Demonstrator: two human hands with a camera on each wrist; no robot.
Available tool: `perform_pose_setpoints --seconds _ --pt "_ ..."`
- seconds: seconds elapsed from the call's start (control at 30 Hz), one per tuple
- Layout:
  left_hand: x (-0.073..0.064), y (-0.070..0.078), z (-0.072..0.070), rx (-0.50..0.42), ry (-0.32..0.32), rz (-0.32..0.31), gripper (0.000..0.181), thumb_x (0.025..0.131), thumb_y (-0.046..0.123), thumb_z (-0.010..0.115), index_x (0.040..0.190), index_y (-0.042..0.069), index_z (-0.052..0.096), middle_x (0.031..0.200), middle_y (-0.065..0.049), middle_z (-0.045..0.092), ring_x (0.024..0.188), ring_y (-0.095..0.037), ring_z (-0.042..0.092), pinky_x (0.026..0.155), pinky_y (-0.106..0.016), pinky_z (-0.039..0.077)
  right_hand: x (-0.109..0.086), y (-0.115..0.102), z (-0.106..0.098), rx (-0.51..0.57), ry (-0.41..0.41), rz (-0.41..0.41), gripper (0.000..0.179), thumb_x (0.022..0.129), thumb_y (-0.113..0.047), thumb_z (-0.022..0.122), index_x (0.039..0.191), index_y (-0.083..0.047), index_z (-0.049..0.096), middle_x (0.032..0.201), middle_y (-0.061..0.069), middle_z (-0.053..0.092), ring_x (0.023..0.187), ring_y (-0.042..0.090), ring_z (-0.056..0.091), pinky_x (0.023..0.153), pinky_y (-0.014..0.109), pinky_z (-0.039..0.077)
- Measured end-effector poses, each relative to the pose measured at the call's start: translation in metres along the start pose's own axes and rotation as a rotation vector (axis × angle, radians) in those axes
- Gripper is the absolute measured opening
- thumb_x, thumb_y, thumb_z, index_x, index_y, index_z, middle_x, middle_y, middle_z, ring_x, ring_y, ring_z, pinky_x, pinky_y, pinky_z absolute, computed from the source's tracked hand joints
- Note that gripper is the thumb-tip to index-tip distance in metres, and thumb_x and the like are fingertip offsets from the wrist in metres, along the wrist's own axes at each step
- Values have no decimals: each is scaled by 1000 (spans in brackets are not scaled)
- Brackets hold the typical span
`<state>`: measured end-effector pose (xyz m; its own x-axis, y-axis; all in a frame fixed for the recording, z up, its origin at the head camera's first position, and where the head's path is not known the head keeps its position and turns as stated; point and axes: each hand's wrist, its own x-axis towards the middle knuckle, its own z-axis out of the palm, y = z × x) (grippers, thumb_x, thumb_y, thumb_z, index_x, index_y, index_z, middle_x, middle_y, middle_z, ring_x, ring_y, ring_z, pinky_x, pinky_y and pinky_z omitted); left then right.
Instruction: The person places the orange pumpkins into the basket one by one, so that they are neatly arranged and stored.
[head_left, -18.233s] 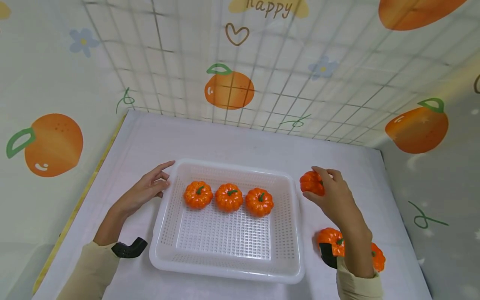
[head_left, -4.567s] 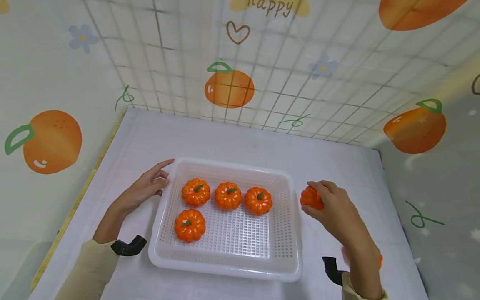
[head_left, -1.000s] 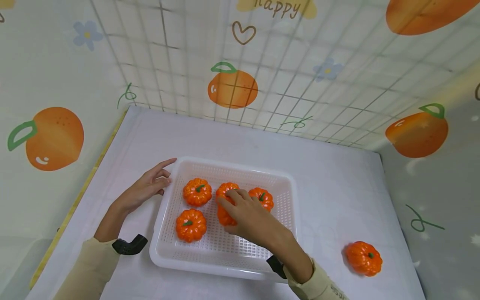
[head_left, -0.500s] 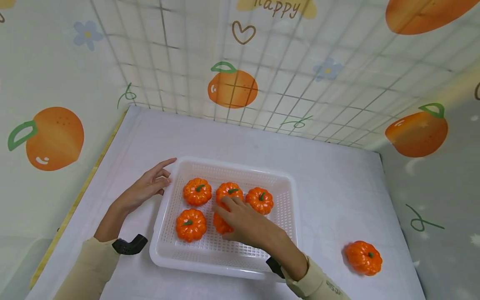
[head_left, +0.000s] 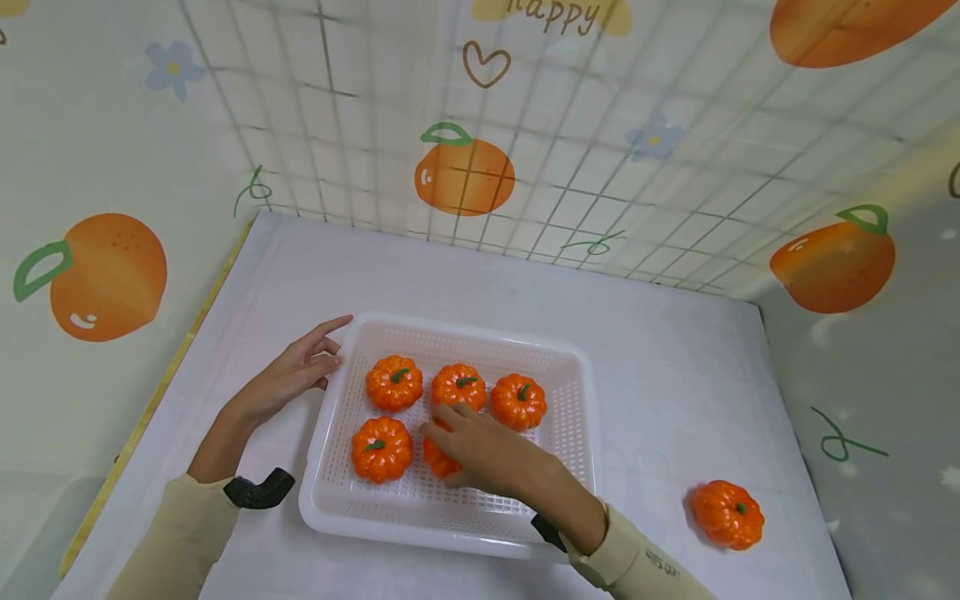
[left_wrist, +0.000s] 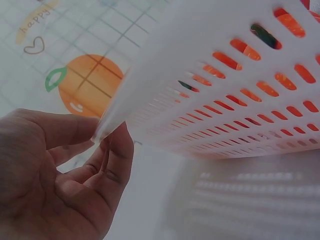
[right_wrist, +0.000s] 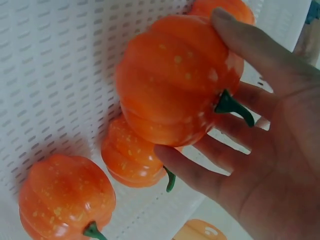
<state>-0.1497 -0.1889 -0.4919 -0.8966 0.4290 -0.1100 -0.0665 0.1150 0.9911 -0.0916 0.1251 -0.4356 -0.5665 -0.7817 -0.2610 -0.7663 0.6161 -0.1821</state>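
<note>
My right hand [head_left: 487, 450] grips a small orange toy pumpkin [right_wrist: 175, 85] inside the white plastic basket [head_left: 450, 546]. In the right wrist view, thumb and fingers curve round its sides, and its green stem points toward the palm. From the head, the hand covers most of this pumpkin. Behind it stands a row of three pumpkins [head_left: 395, 383], and another pumpkin [head_left: 382, 450] is at the front left of the basket. My left hand [head_left: 292, 371] is at the basket's left rim, which the left wrist view shows pinched between its fingers.
One more pumpkin [head_left: 727, 515] lies on the white table [head_left: 675, 358], right of the basket. A wall printed with oranges and a grid [head_left: 555, 167] rises behind the table. A yellow strip [head_left: 157, 400] runs along the table's left edge.
Earlier, a pumpkin was set at the basket's front left and another picked up from the right. In the last second, my right hand has shifted the gripped pumpkin slightly toward the front. My left hand stays.
</note>
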Motion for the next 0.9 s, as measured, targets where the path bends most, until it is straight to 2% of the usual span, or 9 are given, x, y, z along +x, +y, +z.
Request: perform_pose_setpoints --seconds 0.1,0.33,0.67,0.9 --pt "0 0 0 1 1 -2 60 103 12 52 157 17 28 116 -23 51 103 -30 59 80 -32 56 2 0 2 -19 0 -25 63 80 -32 85 133 -15 56 126 2 52 113 21 51 89 33 51" --pt "0 -1 -1 -3 1 -5 60 102 12 52 157 17 28 116 -23 51 104 -32 58 81 -32 56 4 -2 2 -35 -1 -72 65 77 -29 87 133 -14 55 121 0 56 111 19 53 89 32 51" --pt "0 -1 0 1 3 -4 60 103 12 52 157 17 28 116 -23 51 105 -33 58 81 -33 56 5 -1 5 -113 -8 -82 61 78 -29 86 130 -14 57 124 1 57 114 19 55 89 33 52" --pt "0 -1 0 2 0 -9 59 103 13 52 157 18 29 116 -23 51 104 -31 59 81 -33 55 6 0 8 -133 -30 -71 62 82 -29 83 136 -15 56 135 4 55 124 21 52 95 39 51"
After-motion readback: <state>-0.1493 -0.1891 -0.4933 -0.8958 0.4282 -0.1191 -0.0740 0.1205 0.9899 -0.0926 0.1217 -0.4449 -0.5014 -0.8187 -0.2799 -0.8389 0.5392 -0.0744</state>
